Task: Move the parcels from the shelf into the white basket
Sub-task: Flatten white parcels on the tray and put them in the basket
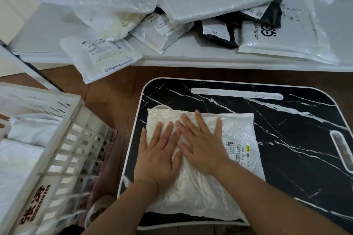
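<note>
Right now both hands lie flat, fingers straight, pressing one white parcel on the black marbled tray at lower centre; neither grips it. The left hand covers its left part, the right hand its middle. Its long axis appears to run from the frame's bottom toward the top. The white basket, already holding parcels, sits at lower left, nearer the left hand, its near wall rising between. More parcels crowd the shelf across the top.
</note>
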A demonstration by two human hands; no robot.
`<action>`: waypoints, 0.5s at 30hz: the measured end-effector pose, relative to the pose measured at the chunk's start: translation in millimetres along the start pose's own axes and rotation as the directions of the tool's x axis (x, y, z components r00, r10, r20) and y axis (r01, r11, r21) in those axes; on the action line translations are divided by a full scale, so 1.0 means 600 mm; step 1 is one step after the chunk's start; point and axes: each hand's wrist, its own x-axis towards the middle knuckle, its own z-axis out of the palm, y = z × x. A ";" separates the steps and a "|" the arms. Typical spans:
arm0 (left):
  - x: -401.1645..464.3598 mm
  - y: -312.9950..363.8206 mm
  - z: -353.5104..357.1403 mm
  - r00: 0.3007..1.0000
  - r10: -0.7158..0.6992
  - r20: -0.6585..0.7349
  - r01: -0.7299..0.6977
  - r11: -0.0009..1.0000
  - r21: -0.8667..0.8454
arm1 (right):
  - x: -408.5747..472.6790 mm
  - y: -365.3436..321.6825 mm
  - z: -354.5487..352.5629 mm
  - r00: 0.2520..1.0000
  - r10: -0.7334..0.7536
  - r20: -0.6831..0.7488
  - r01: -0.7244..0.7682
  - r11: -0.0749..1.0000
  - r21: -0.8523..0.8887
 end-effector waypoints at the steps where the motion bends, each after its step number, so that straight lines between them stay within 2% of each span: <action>1: -0.002 0.000 0.001 1.000 0.002 -0.006 -0.002 1.000 0.000 | -0.005 0.009 0.000 0.999 0.049 -0.003 -0.049 0.999 0.017; 5: -0.002 -0.001 -0.002 1.000 0.002 0.000 -0.002 1.000 -0.003 | -0.061 0.083 0.010 0.954 0.298 -0.037 -0.298 0.955 0.014; 9: 0.000 0.001 -0.003 1.000 -0.002 0.000 0.002 1.000 -0.014 | -0.100 0.123 0.006 0.904 0.426 0.023 -0.426 0.905 -0.022; 12: -0.002 0.001 -0.006 1.000 -0.004 0.003 0.004 1.000 -0.019 | -0.091 0.060 -0.005 0.932 0.362 0.029 -0.363 0.927 0.094; 15: -0.001 -0.002 -0.008 1.000 0.001 -0.015 -0.001 1.000 -0.018 | -0.114 -0.028 0.024 0.989 0.118 -0.092 -0.107 0.987 0.122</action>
